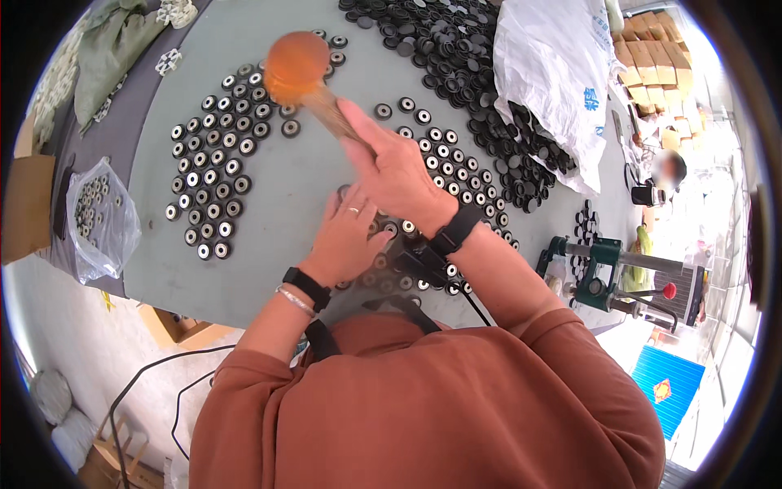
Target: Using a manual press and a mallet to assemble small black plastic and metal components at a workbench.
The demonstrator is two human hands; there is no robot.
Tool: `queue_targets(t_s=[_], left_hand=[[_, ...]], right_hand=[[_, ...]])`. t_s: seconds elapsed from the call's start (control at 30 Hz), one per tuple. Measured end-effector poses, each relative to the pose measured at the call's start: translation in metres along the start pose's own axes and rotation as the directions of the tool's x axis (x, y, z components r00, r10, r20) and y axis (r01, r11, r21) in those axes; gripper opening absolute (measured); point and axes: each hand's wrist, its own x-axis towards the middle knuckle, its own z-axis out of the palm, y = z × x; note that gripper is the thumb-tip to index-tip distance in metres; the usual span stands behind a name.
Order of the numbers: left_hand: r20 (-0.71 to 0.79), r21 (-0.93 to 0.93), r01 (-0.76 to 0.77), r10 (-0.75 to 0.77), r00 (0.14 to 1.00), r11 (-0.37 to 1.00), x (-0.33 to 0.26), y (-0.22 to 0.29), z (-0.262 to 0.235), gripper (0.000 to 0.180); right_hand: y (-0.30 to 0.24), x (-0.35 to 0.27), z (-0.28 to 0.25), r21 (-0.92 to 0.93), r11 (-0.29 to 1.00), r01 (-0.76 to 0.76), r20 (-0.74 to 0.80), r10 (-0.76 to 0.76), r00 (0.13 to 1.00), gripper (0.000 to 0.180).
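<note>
My right hand [395, 167] is wrapped round the wooden handle of a mallet [298, 63], whose orange head is raised over the grey table and smeared by motion. Below and left of it, my left hand [346, 236] is low over the table, fingers stretched and thumb apart, beside small round black wheels with silver metal centres. One group of these wheels [211, 176] lies in loose rows to the left. More wheels [462, 174] stand in rows to the right, partly hidden by my right wrist. Whether my left fingertips touch a wheel I cannot make out.
A heap of plain black caps [456, 65] spreads over the far right beside a white sack [554, 73]. A green hand press [599, 273] stands at the right edge. On the left lies a clear plastic bag [102, 216] of small parts, near a cardboard box [28, 204].
</note>
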Motion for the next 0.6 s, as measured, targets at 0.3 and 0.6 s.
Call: queue_targets(t_s=[0.3, 0.6], left_hand=[[-0.053, 0.014, 0.314, -0.313, 0.948, 0.949, -0.095, -0.042, -0.041, 0.054], [-0.124, 0.255, 0.304, -0.281, 0.952, 0.918, -0.122, -0.045, -0.008, 0.072]], right_hand=[[-0.012, 0.025, 0.024, -0.085, 0.991, -0.099, 0.246, 0.117, 0.962, 0.046], [0.002, 0.038, 0.054, -0.195, 0.981, -0.008, 0.225, 0.053, 0.973, 0.047]])
